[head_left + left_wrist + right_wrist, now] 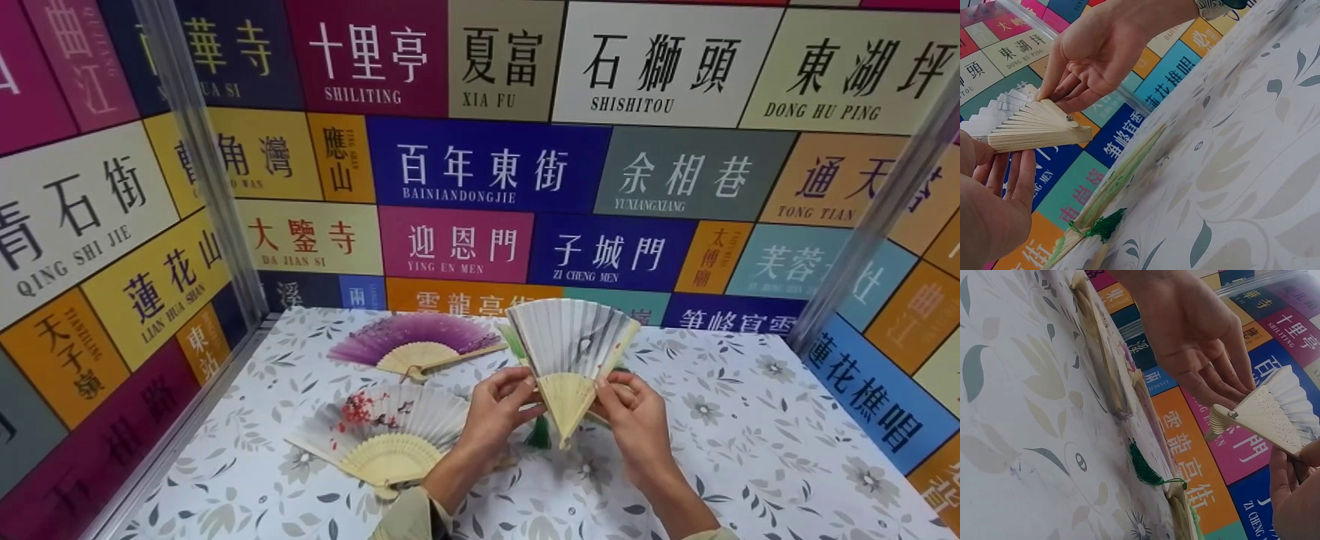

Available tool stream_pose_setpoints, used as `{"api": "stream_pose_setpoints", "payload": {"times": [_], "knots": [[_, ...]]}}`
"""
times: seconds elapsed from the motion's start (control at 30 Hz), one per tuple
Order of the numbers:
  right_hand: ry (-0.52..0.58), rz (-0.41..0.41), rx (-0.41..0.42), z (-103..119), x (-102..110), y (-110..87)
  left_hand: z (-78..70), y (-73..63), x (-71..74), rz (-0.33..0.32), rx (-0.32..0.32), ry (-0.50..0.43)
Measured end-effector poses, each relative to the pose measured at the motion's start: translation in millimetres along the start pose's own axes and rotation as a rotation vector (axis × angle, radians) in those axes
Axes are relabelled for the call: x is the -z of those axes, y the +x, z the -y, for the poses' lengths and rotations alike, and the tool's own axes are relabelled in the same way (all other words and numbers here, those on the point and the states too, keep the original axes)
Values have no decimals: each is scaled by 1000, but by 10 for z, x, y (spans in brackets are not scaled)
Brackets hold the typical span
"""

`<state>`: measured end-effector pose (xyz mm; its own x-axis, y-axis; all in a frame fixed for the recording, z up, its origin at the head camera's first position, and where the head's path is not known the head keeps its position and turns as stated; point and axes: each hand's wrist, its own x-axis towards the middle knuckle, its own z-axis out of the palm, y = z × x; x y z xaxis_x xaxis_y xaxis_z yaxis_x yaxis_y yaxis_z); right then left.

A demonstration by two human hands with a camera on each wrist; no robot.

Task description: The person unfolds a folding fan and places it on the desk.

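Both hands hold a white folding fan (574, 337) with a grey and red painted design, partly spread and raised above the table. My left hand (499, 409) pinches its left edge stick between thumb and fingers. On the opposite edge, my right hand (637, 416) grips the outer stick the same way. The pale ribs (1039, 121) narrow to a pivot pin (1233, 414) at the bottom. Behind the held fan lies a green fan (1129, 174), mostly hidden in the head view, with a dark green tassel (538, 433) beside it.
An open purple fan (420, 337) lies at the back left of the table. Nearer, left of my hands, is an open white fan with red blossoms (382, 420). A floral cloth (750, 435) covers the table. Panels with lettering (487, 165) rise behind, with clear corner posts (862, 195).
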<state>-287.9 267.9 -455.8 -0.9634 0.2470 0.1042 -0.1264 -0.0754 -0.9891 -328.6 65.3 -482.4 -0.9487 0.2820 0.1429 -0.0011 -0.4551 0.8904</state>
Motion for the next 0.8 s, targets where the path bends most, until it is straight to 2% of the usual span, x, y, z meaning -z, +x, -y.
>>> {"api": "stream_pose_setpoints", "payload": {"times": [0.4, 0.8], "knots": [[48, -23, -1, -12, -10, 4, 1, -11, 12, -21, 2, 8], [34, -33, -9, -11, -9, 8, -4, -11, 12, -28, 13, 12]]}}
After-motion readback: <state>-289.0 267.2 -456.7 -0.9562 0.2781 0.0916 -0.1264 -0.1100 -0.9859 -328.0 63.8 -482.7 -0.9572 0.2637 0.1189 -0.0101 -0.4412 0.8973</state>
